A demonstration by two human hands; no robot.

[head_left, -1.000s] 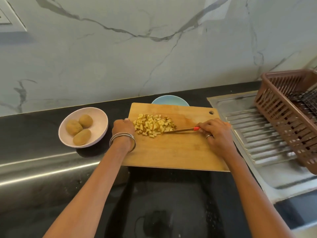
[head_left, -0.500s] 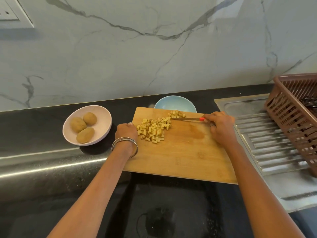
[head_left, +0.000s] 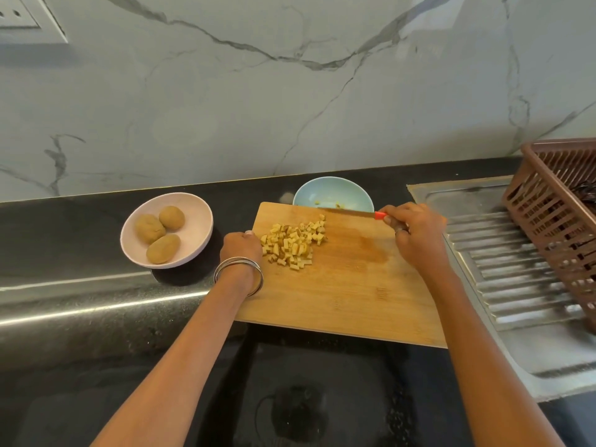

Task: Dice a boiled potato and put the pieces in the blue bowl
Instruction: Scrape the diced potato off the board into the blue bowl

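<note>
A pile of diced potato pieces (head_left: 295,243) lies on the wooden cutting board (head_left: 348,291), left of its middle. My right hand (head_left: 414,233) grips a knife (head_left: 351,214) by its orange handle. The blade lies along the board's far edge, at the rim of the blue bowl (head_left: 333,196). A few small potato bits show inside the bowl. My left hand (head_left: 240,245), with bangles on the wrist, holds the board's left edge beside the pile; its fingers curl under the edge.
A pink bowl (head_left: 193,250) with three whole potatoes (head_left: 159,232) sits left of the board on the black counter. A steel drainboard (head_left: 516,269) and a brown plastic dish rack (head_left: 561,217) are on the right. A marble wall stands behind.
The knife swept a portion of the pieces from the pile up across the board's far edge toward the blue bowl. The left hand stayed at the board's left edge.
</note>
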